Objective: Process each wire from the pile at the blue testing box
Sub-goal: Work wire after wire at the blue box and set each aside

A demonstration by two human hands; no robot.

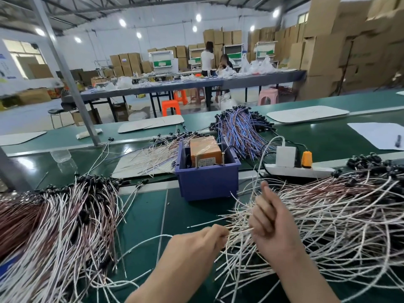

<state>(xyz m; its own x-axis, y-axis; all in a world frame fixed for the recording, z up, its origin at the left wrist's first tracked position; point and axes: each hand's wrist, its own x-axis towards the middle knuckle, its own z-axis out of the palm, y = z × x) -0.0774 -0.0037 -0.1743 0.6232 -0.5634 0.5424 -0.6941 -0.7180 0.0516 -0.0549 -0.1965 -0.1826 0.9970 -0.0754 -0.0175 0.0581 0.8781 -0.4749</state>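
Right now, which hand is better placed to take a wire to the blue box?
Probably the left hand: it pinches white wire ends at the edge of the pile, with bare mat straight ahead to the blue box. The right hand sits curled over the pile, its grip unclear.

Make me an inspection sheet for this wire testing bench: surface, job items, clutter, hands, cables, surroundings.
Surface: green bench mat, bare strip before the box.
Job's things: blue testing box at centre, orange unit inside; right wire pile; left wire pile; blue-and-brown bundle behind the box.
Clutter: clear bottle at left; paper sheet with pen far right.
Grippers: left hand pinches wire ends at the right pile's edge; right hand curled over that pile, grip unclear.
Cables: white power strip right of the box, carrying white adapter and orange plug.
Surroundings: cardboard boxes, two people at a far table, plastic stools.
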